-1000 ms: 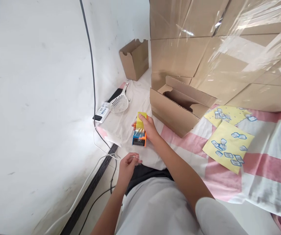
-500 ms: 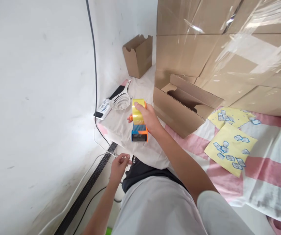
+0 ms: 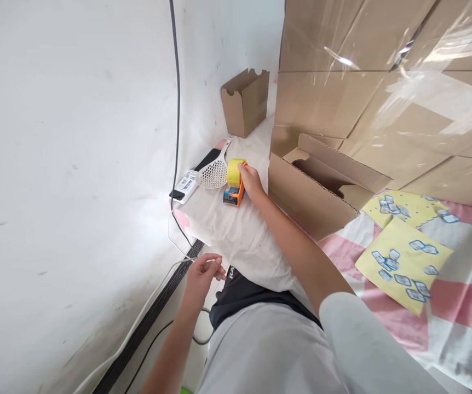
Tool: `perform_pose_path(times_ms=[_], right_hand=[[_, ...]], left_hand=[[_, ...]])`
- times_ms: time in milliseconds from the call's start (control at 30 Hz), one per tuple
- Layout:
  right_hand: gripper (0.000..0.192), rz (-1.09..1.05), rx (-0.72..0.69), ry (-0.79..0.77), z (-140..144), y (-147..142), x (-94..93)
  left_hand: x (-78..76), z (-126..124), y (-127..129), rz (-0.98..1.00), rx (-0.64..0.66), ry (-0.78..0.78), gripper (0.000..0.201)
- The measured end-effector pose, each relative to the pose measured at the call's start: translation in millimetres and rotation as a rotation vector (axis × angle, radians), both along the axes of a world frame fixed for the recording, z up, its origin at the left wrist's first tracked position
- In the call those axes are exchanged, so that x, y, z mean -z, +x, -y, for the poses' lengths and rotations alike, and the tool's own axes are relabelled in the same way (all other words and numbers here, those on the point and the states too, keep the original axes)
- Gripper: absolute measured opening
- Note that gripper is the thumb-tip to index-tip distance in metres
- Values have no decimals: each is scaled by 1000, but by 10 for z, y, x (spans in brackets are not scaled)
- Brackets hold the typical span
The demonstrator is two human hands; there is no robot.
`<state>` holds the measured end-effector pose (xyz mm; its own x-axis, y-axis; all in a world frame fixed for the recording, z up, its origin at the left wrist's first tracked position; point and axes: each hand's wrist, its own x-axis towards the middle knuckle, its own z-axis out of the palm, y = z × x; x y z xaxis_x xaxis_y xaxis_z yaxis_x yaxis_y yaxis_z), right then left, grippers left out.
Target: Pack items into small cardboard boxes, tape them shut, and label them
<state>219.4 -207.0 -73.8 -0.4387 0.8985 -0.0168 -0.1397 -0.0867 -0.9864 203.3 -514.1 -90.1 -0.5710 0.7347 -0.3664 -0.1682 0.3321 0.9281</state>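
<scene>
My right hand [image 3: 251, 180] is closed on the orange side of a tape dispenser [image 3: 242, 191] with a yellow roll of tape. The dispenser is low over the pale cloth, its dark cutting end towards me; whether it touches the cloth I cannot tell. Just beyond it lies a white slotted skimmer [image 3: 215, 172], partly over a black and white package [image 3: 186, 186] with a printed label. My left hand [image 3: 203, 276] hangs by the cloth's near edge, fingers loosely curled and apart, with nothing visible in them.
An open cardboard box [image 3: 310, 194] lies right of the dispenser, and a smaller upright one [image 3: 246, 104] stands by the wall. Large film-wrapped cartons [image 3: 326, 104] rise behind. Yellow sheets [image 3: 404, 262] with small stickers lie rightward. Cables [image 3: 154, 301] run along the wall.
My right hand has carried the tape dispenser away from me, down towards the cloth beside the skimmer, and turned it. My left hand has hardly moved. The view has shifted slightly.
</scene>
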Motion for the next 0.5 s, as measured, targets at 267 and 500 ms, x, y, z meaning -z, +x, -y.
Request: perform_pose_path(times_ms=[267,500], right_hand=[[18,279,-573,542,1132,1206,-451],[24,614,-440,1020,1273,1909,-946]], left_hand=[[-314,-266,163,-24,119,-24,35],[-686,-679,394,25,350,-85,44]])
